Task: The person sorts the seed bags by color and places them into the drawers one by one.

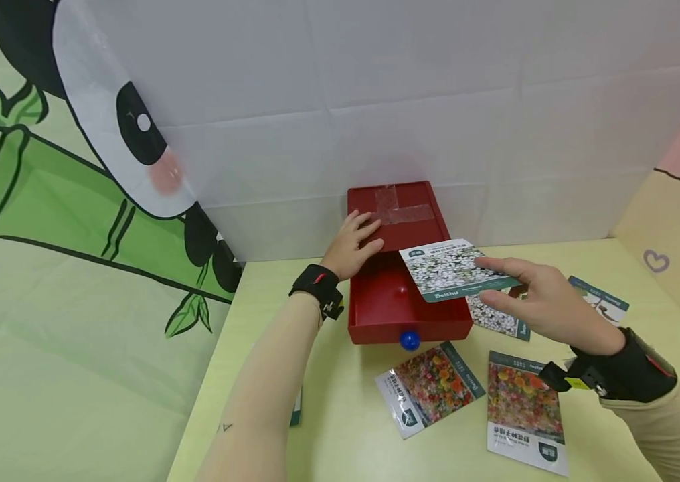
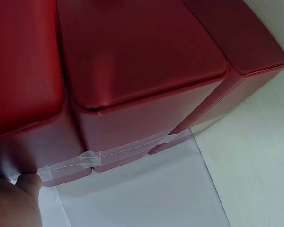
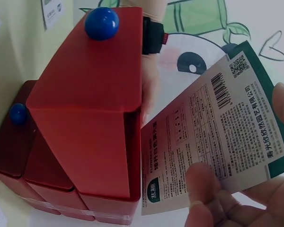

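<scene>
The right hand [image 1: 547, 301] clamps 1 white-flower packet [image 1: 450, 271] between thumb and fingers, with the blue-knobbed drawer [image 1: 376, 304] to this hand's left. The left hand [image 1: 352, 244], fingers extended and slightly apart, rests on the red box [image 1: 403, 233].

On the green strip [image 1: 466, 290] of the white-flower packet [image 1: 445, 271] in the person's right hand [image 1: 541, 301], the brand "Beishu" reads in white, and the packet's back, facing the right wrist camera, carries a barcode [image 3: 221, 90], a QR code [image 3: 239, 67] and the Chinese company line [image 3: 261, 118] 寿光欣欣然园艺有限公司, amid finer print too small to make out. The angled mixed-flower packet [image 1: 433, 388] also shows "Beishu", while the Chinese title 野花种子组合 stands upside down on the lower right mixed-flower packet [image 1: 525, 405], near a dark green logo [image 1: 547, 451] that is too small to read.
</scene>
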The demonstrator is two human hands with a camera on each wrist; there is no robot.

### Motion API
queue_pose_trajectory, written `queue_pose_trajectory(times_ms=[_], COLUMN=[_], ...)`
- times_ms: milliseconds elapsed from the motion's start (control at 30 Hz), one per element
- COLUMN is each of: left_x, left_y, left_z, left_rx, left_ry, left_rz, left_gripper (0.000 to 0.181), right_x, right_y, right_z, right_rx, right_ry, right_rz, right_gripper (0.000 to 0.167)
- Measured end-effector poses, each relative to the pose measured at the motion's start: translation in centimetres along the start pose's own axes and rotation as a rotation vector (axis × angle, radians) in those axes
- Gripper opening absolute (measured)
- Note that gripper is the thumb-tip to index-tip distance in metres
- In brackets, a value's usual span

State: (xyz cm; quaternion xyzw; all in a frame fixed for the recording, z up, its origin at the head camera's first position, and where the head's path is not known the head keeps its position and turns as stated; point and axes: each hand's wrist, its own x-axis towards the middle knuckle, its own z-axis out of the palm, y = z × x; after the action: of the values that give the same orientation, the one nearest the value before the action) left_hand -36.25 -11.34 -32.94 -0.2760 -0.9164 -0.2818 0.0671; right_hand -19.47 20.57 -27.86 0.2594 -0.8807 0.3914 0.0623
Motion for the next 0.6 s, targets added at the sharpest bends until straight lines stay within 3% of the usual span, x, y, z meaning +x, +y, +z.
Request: queue_pose_trajectory(times_ms=[233,433,600], left_x=[-0.4,-0.8,-1.0], left_y=[0.1,0.3,0.2], left_z=[-0.4,-0.5,-0.5], left_rx=[0.011,0.012,0.014], left_ry=[-0.012,-0.025,-0.027], left_rz=[0.000,0.010,0.007], left_gripper=[0.055,0.055,0.055], right_x=[0.4,0.0,0.8], right_y=[-1.8,-3.0,-3.1], right_z=[1.7,2.7,3.9], right_rx=[-0.073,-0.114,-0.165], right_ry=[-0.025,-0.049,-0.104], right_rz=[-0.035,-0.004,0.011], right_gripper=[0.056,0.059,0.062])
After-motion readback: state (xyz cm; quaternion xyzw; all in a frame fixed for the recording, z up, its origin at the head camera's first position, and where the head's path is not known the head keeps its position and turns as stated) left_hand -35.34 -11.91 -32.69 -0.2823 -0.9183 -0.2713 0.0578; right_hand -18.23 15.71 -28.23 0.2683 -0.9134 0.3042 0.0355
